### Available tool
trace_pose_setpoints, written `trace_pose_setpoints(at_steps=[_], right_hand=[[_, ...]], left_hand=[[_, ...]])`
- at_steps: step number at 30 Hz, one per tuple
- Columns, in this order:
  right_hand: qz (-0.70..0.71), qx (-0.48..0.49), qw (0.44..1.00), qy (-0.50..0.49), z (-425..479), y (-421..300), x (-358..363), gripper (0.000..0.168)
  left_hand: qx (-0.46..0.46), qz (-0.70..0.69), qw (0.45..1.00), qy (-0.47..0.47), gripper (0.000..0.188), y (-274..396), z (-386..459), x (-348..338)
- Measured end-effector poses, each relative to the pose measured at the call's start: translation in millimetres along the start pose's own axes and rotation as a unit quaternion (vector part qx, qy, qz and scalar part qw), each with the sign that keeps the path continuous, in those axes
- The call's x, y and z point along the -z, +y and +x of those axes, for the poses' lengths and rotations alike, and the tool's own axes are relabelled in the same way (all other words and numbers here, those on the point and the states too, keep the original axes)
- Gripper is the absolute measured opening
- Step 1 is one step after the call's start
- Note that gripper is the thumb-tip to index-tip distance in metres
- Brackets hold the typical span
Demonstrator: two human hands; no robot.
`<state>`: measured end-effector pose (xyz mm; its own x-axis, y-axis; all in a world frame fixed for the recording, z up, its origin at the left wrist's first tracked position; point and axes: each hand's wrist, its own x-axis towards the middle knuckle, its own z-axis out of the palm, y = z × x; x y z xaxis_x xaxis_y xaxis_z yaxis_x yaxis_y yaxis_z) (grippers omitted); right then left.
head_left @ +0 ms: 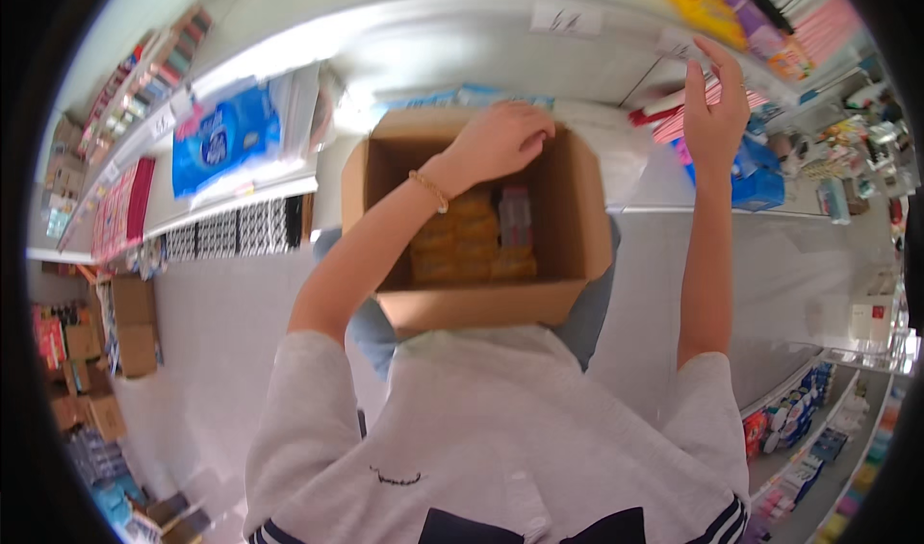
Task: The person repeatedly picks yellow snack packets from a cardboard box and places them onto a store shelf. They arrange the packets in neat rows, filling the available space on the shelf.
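Note:
An uncovered cardboard box [480,306] rests between my knees, its flaps folded outward. Stacked low inside it are several yellow packages [458,244] and a clear item with a pink top [515,216]. My left hand [505,136] hovers over the box's far side, fingers loosely curled; its palm side is hidden, and nothing shows in it. Raised at the right, my right hand [716,107] holds nothing, with thumb and fingers apart. Behind that hand are a shelf-edge price tag [675,45], red-and-white striped packs [675,115] and a blue package [756,180].
A shelf holds a large blue packet [227,140] at the left, with patterned black-and-white boxes [227,230] below. An upper shelf edge [462,6] curves across the front. Cardboard cartons [133,320] stand at the far left. Stocked shelves [808,428] stand at the lower right.

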<state>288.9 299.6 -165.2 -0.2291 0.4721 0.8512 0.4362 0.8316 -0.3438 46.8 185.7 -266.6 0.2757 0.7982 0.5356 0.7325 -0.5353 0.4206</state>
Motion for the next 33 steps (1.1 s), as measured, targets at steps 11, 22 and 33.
trace_pose_setpoints(at_steps=[11, 22, 33], right_hand=[[0.13, -0.129, 0.808, -0.56, -185.8, -96.2, -67.9, 0.02], [0.066, -0.137, 0.705, -0.692, -221.4, -101.3, -57.4, 0.019], [0.09, -0.127, 0.718, -0.678, -226.0, -107.0, -53.9, 0.019]], left_hand=[[0.238, 0.047, 0.866, -0.437, 0.027, -33.7, -81.8, -44.6], [0.227, -0.023, 0.848, -0.479, 0.029, -43.4, -142.9, -191.9], [0.298, -0.046, 0.83, -0.47, 0.033, -45.9, -179.1, -197.8]])
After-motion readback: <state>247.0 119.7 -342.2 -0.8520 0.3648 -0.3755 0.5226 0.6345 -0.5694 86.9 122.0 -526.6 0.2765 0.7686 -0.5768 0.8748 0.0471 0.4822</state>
